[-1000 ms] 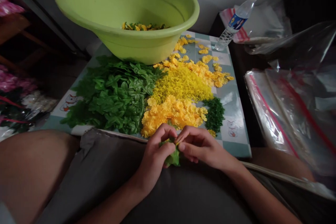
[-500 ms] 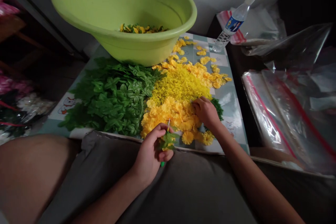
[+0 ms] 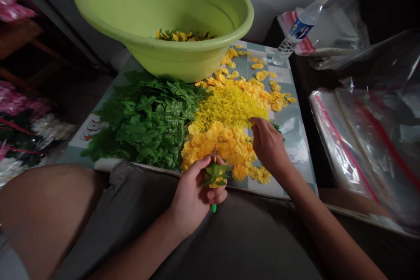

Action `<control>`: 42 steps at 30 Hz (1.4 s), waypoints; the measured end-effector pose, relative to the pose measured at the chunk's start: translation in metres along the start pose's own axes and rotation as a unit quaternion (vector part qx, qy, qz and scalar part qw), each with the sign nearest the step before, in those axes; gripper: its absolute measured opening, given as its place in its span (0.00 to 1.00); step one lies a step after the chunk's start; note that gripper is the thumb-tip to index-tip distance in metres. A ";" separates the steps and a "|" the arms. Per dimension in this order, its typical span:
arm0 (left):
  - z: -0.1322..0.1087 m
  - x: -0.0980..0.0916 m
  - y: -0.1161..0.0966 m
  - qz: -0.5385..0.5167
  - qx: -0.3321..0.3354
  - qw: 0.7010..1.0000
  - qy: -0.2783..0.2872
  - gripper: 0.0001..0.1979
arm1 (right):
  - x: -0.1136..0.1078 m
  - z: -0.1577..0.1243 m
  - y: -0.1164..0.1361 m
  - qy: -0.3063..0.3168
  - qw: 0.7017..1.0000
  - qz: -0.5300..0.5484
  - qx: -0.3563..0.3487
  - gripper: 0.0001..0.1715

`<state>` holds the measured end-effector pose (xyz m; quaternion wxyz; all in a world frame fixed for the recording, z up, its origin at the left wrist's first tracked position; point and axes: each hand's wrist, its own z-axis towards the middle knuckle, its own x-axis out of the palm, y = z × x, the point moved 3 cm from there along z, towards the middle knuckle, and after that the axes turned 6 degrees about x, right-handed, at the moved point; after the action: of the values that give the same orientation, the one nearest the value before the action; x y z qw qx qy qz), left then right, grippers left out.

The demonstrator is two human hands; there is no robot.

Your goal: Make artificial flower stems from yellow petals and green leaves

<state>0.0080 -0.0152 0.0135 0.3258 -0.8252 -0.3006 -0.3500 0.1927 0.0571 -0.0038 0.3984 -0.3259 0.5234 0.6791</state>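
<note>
My left hand point(image 3: 193, 192) is closed around a green-handled spike point(image 3: 214, 208), whose thin metal tip points up and away from me. Green leaf pieces and yellow petals point(image 3: 215, 176) are threaded on the spike in front of my fingers. Over the right edge of a heap of fine yellow pieces point(image 3: 229, 105), my right hand point(image 3: 271, 144) has its fingertips pinched together; whatever is between them is too small to make out. Ruffled yellow-orange artificial flowers point(image 3: 219, 140) lie between my hands. Left of them is a big pile of green artificial leaves point(image 3: 144, 118).
A lime-green basin point(image 3: 187, 59) stands at the table's back, with yellow and green pieces inside. A plastic bottle point(image 3: 300, 28) stands at the back right. Clear plastic bags point(image 3: 348, 140) lie right of the table. Pink and white wrapped flowers point(image 3: 33, 105) are at the left.
My right hand has lifted slightly off the yellow heap with its fingertips pinched. My left hand has turned the spike more upright. The whole view has shifted a little.
</note>
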 end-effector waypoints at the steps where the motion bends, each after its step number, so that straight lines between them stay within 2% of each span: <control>1: 0.000 0.000 0.000 0.007 0.001 1.000 -0.004 0.11 | 0.001 -0.001 0.000 0.004 1.000 0.014 0.004 0.11; 5: -0.001 0.000 0.001 0.045 0.018 0.999 -0.010 0.06 | 0.000 -0.003 0.004 0.025 0.996 0.080 0.036 0.08; 7: -0.001 0.000 0.003 0.074 0.027 0.997 -0.009 0.05 | -0.005 -0.006 0.015 0.070 0.977 0.192 0.063 0.05; 8: -0.002 -0.001 0.004 0.090 0.031 0.995 -0.009 0.04 | -0.007 -0.009 0.022 0.107 0.948 0.286 0.088 0.04; 10: -0.002 -0.002 0.005 0.119 0.040 0.992 -0.012 0.04 | -0.012 -0.016 0.038 0.177 0.861 0.456 0.139 0.04; 12: -0.002 -0.002 0.007 0.137 0.045 0.990 -0.011 0.04 | -0.016 -0.023 0.050 0.217 0.791 0.547 0.169 0.04; 15: -0.002 -0.002 0.009 0.151 0.047 0.987 0.000 0.04 | -0.017 -0.030 0.059 0.263 0.738 0.594 0.186 0.03; 18: -0.002 -0.001 0.010 0.165 0.046 0.985 0.012 0.04 | -0.016 -0.033 0.060 0.301 0.709 0.609 0.187 0.04; 20: -0.002 0.000 0.011 0.182 0.043 0.982 0.018 0.04 | -0.016 -0.034 0.058 0.307 0.702 0.615 0.187 0.04; 25: -0.003 0.002 0.012 0.206 0.045 0.977 0.029 0.05 | -0.018 -0.034 0.058 0.305 0.705 0.611 0.190 0.03; 31: -0.002 0.001 0.013 0.201 0.028 0.978 0.046 0.06 | -0.020 -0.032 0.058 0.323 0.715 0.589 0.197 0.04; 36: -0.002 0.004 0.012 0.178 0.009 0.982 0.065 0.05 | -0.023 -0.033 0.056 0.340 0.710 0.585 0.196 0.06; 42: -0.001 0.002 0.014 0.185 0.008 0.981 0.058 0.07 | -0.020 -0.035 0.061 0.387 0.739 0.526 0.163 0.08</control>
<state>0.0187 -0.0240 0.0113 0.4081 -0.8424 -0.1266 -0.3284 0.1498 0.0112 0.0327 -0.2125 -0.1634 0.8235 0.5000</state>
